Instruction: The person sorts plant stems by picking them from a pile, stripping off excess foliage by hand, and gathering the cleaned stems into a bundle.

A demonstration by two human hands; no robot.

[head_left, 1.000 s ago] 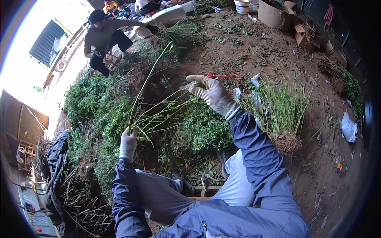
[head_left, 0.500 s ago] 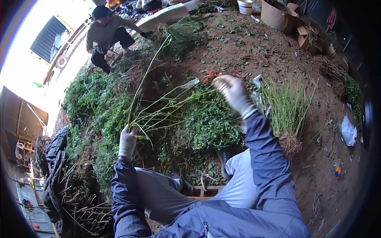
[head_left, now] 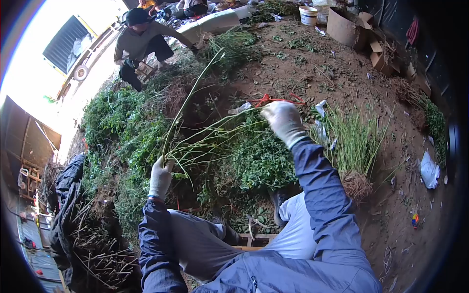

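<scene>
Thin green stems (head_left: 195, 139) fan out from my gloved left hand (head_left: 161, 177), which is closed around their lower ends. My gloved right hand (head_left: 282, 119) is closed at the far tips of some stems, right of the left hand and above a leafy green pile (head_left: 264, 161). One longer stem (head_left: 188, 97) slants up and away, free of the right hand. Red string (head_left: 278, 99) lies on the soil just beyond the right hand. To the right, a bundle of bare green stems (head_left: 354, 141) rests with its brown roots (head_left: 356, 185) toward me.
A co-worker (head_left: 146, 44) crouches at the upper left beside plants. Leafy plants (head_left: 117, 127) cover the left ground, with cut sticks (head_left: 105, 259) and a black sheet (head_left: 66, 205) nearby. A white bucket (head_left: 308, 15) and cardboard (head_left: 344, 29) stand at the back.
My right hand has moved right and slightly down from its earlier place, and its spread fingers have closed on the stem tips. My left hand still holds the stems. The view has shifted slightly.
</scene>
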